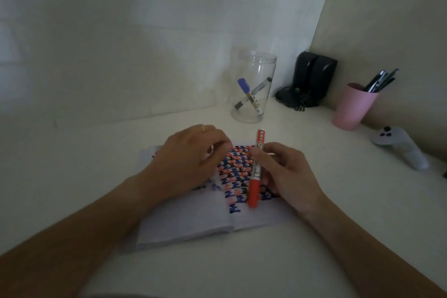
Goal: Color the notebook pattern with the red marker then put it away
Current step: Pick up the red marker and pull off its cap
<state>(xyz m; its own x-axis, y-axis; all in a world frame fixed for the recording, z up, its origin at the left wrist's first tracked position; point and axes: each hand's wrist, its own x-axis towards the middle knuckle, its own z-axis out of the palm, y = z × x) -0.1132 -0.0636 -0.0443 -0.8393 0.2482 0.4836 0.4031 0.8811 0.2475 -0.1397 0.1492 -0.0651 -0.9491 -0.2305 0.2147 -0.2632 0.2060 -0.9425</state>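
Observation:
An open notebook (193, 222) lies on the white desk in front of me. Its right page carries a pattern (235, 172) of blue, black and red shapes. My right hand (283, 174) holds the red marker (256, 172) over that page, with the red cap end pointing toward me and the other end pointing away. The cap is on. My left hand (186, 159) rests palm down on the left page, fingers bent at the pattern's upper left edge.
A clear plastic jar (254, 87) with a blue marker and a black marker stands behind the notebook. Black speakers (312, 80) sit in the corner. A pink cup (350, 106) of pens and a white controller (399, 147) are at the right.

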